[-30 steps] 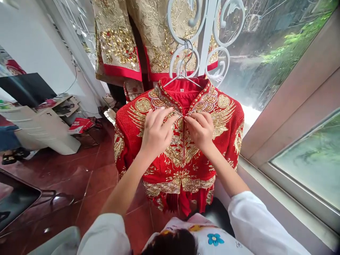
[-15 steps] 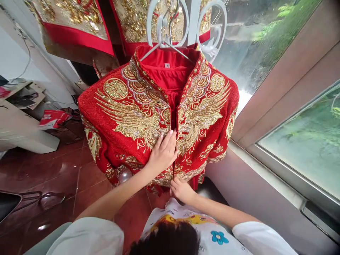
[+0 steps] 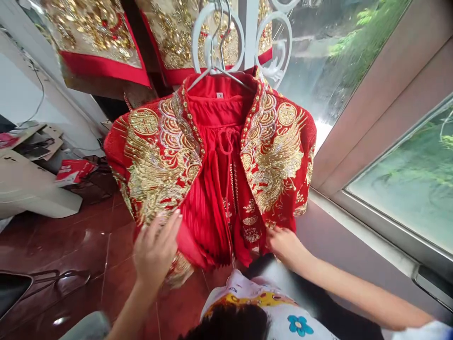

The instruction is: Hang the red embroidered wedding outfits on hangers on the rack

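Observation:
A red embroidered jacket [image 3: 159, 174] with gold wing patterns hangs on a metal hanger [image 3: 226, 72], its front spread wide. My left hand [image 3: 155, 248] grips the left front panel near its lower edge, fingers over the embroidery, thumb out of sight. Pinched in my right hand [image 3: 285, 243] is the lower corner of the right front panel; the fingertips are partly covered by cloth. Between the panels shows a red pleated skirt [image 3: 208, 208] with a tied cord [image 3: 226, 141] at its top and gold motifs. A small white label [image 3: 220, 95] sits inside the collar.
White scrolled ironwork [image 3: 196, 42] stands behind the hanger. Gold-sequined garments with red borders [image 3: 106, 68] hang at the back. To the right is a framed window [image 3: 406, 165] above a sill. A red packet [image 3: 74, 170] lies at left, over dark red floor tiles [image 3: 88, 245].
The jacket front, closed before, has been pulled apart. My left hand moved left with one panel and my right hand moved right with the other, uncovering the skirt.

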The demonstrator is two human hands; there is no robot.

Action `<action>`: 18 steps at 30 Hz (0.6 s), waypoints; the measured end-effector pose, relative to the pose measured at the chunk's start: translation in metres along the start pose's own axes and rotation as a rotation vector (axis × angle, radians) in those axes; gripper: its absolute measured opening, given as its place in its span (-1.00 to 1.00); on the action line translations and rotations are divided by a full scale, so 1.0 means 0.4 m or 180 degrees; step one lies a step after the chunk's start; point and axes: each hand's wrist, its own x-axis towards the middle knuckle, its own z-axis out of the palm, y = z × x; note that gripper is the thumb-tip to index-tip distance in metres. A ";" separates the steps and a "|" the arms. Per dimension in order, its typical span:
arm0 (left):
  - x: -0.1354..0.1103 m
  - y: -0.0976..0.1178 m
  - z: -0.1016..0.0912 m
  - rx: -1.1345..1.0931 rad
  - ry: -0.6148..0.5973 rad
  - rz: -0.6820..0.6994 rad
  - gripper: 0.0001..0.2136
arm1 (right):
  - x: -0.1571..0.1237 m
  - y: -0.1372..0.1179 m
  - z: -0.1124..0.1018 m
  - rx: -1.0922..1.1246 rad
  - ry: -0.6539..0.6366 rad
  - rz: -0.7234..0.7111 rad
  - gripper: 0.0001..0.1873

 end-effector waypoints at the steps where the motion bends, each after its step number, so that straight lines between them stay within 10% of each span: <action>1: 0.002 -0.006 -0.006 0.0156 0.0247 -0.0186 -0.38 | 0.029 0.015 -0.059 -0.0023 0.0437 0.0058 -0.86; 6: 0.122 0.052 0.028 -0.0030 0.0980 -0.1378 -0.29 | 0.227 0.055 -0.280 -0.0048 0.2758 0.0924 -0.25; 11: 0.194 0.000 -0.017 -0.0710 0.0706 -0.1965 -0.58 | 0.295 0.179 -0.322 0.0054 0.2782 0.1771 -0.11; 18: 0.350 -0.344 -0.123 0.0061 0.1298 -0.1688 -0.67 | 0.313 0.345 -0.321 0.0527 0.2519 0.1125 -0.05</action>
